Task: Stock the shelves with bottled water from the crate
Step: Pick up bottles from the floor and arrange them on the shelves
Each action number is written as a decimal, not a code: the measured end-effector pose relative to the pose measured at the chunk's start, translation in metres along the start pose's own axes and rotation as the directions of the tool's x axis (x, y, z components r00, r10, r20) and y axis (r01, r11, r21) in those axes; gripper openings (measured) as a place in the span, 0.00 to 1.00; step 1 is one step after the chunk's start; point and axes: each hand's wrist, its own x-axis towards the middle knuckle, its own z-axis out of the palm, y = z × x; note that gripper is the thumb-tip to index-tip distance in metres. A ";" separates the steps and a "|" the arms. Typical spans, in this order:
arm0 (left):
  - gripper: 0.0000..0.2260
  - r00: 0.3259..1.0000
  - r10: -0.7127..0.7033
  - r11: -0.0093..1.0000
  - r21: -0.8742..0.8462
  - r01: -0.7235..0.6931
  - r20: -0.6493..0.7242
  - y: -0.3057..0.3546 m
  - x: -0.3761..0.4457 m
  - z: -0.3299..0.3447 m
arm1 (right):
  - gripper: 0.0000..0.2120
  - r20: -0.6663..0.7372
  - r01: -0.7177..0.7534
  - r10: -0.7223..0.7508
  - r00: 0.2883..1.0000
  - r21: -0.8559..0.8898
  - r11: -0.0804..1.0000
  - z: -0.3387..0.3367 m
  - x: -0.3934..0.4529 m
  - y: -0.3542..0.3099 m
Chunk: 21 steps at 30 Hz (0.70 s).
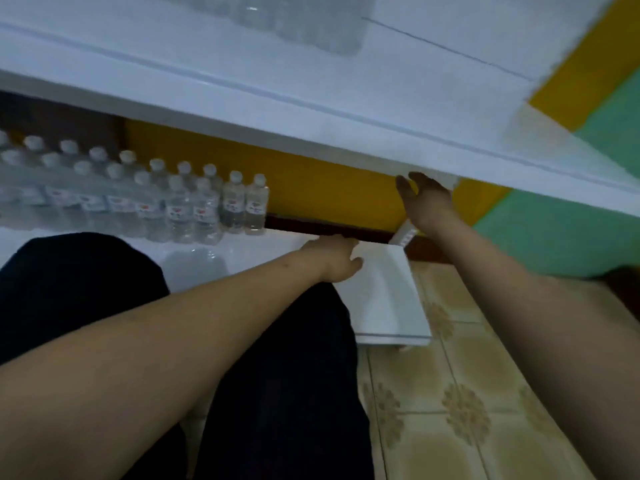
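Several small clear water bottles [194, 206] with white caps and labels stand in rows on the left part of the lower white shelf [388, 299]. More bottles [298, 22] show blurred on the upper white shelf [311, 84]. My left hand [334, 259] rests on the lower shelf near its back edge, right of the bottle rows, and holds nothing. My right hand [427, 202] reaches up under the right end of the upper shelf, thumb spread; its fingertips are hidden by the shelf. No crate is in view.
A yellow wall [329, 188] and dark skirting lie behind the lower shelf, with a green wall [571, 233] to the right. Patterned floor tiles [460, 407] spread below right. My dark-clothed legs [277, 393] fill the lower left.
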 end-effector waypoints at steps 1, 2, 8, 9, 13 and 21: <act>0.28 0.999 0.051 0.998 0.038 -0.052 0.019 0.028 0.001 0.011 | 0.28 -0.027 -0.039 0.039 0.999 0.012 0.999 -0.014 -0.013 0.021; 0.28 0.995 0.092 0.994 0.062 -0.095 0.047 0.055 0.002 0.024 | 0.28 -0.049 -0.070 0.071 0.996 0.026 0.997 -0.025 -0.027 0.042; 0.27 0.899 0.216 0.968 0.040 -0.249 0.380 0.214 -0.015 0.153 | 0.27 -0.020 -0.415 0.417 0.909 0.060 0.908 -0.051 -0.162 0.215; 0.26 0.866 0.232 0.960 0.041 -0.278 0.443 0.233 -0.023 0.179 | 0.27 0.008 -0.491 0.491 0.871 0.053 0.870 -0.053 -0.190 0.248; 0.26 0.760 0.211 0.922 0.134 -0.364 0.615 0.269 -0.046 0.268 | 0.29 0.085 -0.747 0.745 0.661 -0.011 0.664 -0.046 -0.310 0.361; 0.16 0.626 -0.024 0.959 0.195 -0.207 0.780 0.249 -0.037 0.360 | 0.29 0.324 -0.976 0.921 0.217 0.091 0.198 0.095 -0.460 0.467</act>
